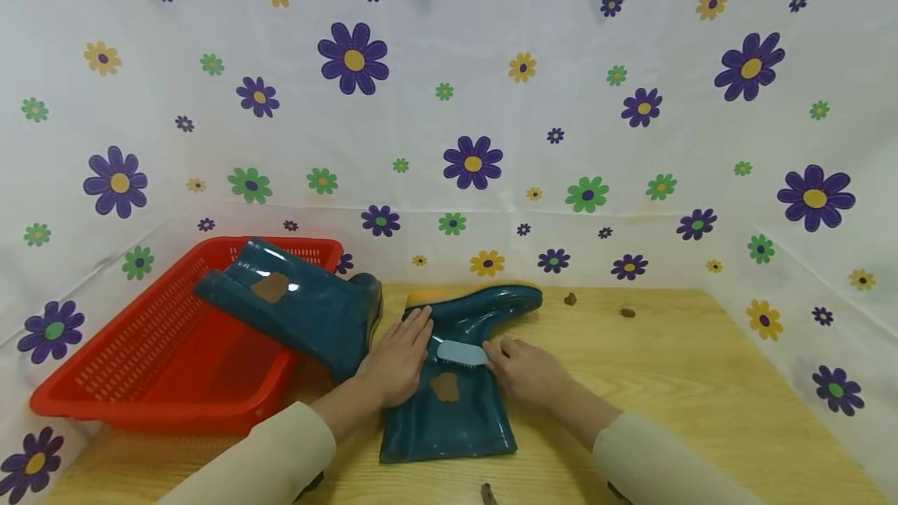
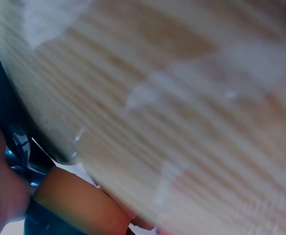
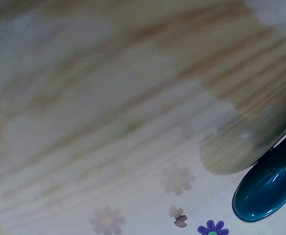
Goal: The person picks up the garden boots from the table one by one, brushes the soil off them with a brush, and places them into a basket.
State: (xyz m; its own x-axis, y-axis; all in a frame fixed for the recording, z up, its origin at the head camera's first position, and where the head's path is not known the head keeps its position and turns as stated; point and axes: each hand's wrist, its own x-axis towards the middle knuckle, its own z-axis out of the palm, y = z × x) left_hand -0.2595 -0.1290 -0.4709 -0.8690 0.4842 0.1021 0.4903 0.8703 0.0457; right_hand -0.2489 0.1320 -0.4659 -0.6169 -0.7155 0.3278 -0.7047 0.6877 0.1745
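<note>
Boot (image 1: 479, 404) lies on its side on the desk (image 1: 673, 396). The left hand (image 1: 398, 358) rests on it, fingers straight; the right hand (image 1: 528, 374) grips a brush (image 1: 459, 352) near a brown patch (image 1: 444, 386).

Boot (image 1: 473, 411) below head view, near 2 wrist views

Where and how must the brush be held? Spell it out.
Take the brush by its right end, from the right, as the right grip does: it sits crosswise over the boot, back up, bristles facing down, so an end hold should likely keep clear of them.
</note>
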